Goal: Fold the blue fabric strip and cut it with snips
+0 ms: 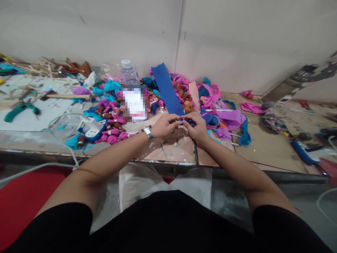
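A long dark blue strip (pixel 165 88) rises from between my hands toward the wall, over a heap of coloured cloth or paper pieces. My left hand (pixel 167 125), with a metal watch at its wrist, pinches the gathered lower end of the blue strip. Close beside it, fingertips nearly touching, my right hand (pixel 196 127) is closed on the same blue material. The fingers hide the exact grip. Pink, brown and teal knotted pieces (pixel 112 135) lie to the left, and purple strips (pixel 229 118) to the right.
A bottle (pixel 129 74) and a lit phone (pixel 135 103) stand or lie behind my left hand. Left are green-handled pliers (pixel 22 110), a hammer (pixel 70 96) and a white-blue device (pixel 96 130) with a cable. Cardboard (pixel 259 147) and tools lie right.
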The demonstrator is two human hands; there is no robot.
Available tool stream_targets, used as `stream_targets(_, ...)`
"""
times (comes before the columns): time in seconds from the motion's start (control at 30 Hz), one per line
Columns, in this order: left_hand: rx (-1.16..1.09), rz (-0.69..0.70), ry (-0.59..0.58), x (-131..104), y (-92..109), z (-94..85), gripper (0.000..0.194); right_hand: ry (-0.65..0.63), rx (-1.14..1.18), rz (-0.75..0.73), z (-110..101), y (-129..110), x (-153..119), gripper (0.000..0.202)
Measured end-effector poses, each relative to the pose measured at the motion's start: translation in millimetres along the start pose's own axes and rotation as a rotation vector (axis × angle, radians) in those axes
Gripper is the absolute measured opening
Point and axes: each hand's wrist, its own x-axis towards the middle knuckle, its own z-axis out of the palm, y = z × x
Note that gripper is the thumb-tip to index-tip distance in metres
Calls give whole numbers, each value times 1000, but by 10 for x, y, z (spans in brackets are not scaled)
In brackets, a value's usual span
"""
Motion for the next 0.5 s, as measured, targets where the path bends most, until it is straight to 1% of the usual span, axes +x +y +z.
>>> stream_targets(0.2, -19, 0, 43, -6, -33, 9, 46, 41, 7, 16, -25, -39, 1, 22)
stream_targets(0.37, 21, 30, 31, -10, -18, 6, 43, 41, -16, 23, -31, -81, 17, 25)
stream_targets(0.5, 33, 40, 19, -14, -3, 5, 45, 35, -17, 38, -40, -95, 21, 27)
